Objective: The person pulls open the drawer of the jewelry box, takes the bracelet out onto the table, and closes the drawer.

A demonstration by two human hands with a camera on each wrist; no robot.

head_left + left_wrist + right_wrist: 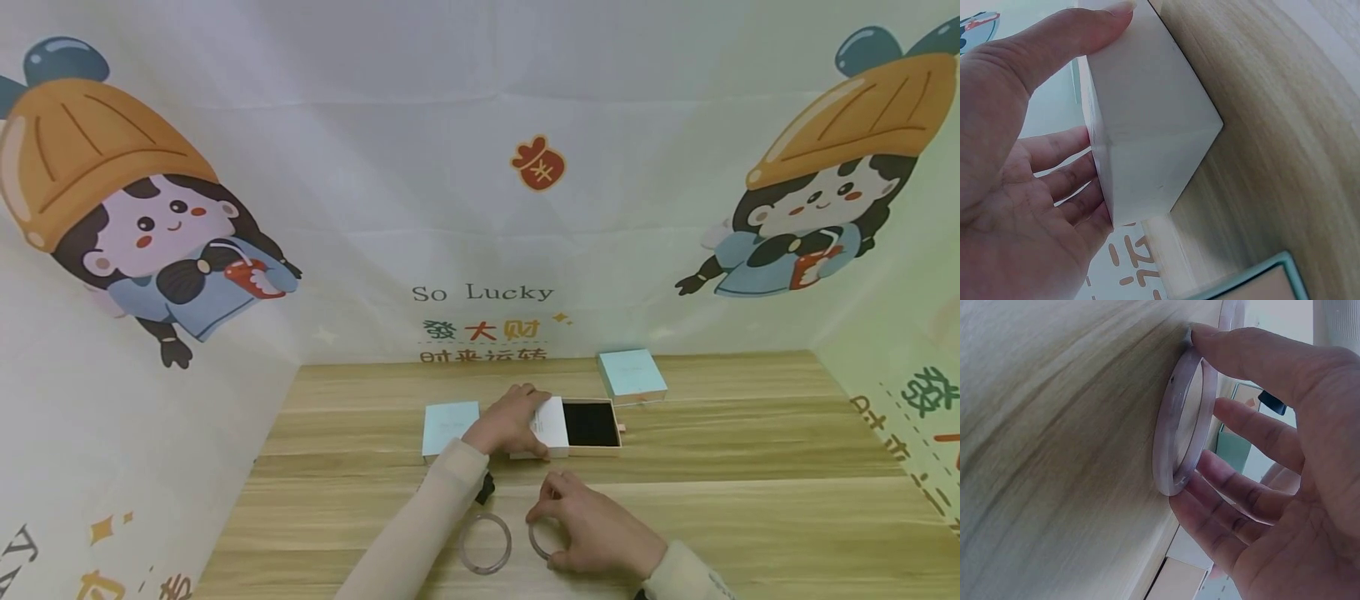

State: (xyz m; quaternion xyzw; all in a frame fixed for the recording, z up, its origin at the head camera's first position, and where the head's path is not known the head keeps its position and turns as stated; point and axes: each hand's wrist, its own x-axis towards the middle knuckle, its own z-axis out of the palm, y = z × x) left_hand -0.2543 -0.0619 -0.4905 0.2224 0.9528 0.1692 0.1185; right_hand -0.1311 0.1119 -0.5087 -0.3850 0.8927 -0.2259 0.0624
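In the head view my left hand (513,423) grips the white sleeve of a small drawer box (553,427), thumb on the near side and fingers on the far side. The drawer, with a black lining (590,423), sticks out to the right. Close up in the left wrist view, the thumb presses on the plain white box side (1154,106). Nearer the front, my right hand (596,525) holds a pale lilac bangle (1165,434) between thumb and fingers, low over the wooden table. A second pale bangle (462,546) lies flat to its left.
One light blue box (452,423) is just left of the left hand, partly covered by it. Another light blue box (632,375) stands at the back right. A small black object (487,488) lies beside the left sleeve. A printed cloth (360,275) backs the wooden table (750,467).
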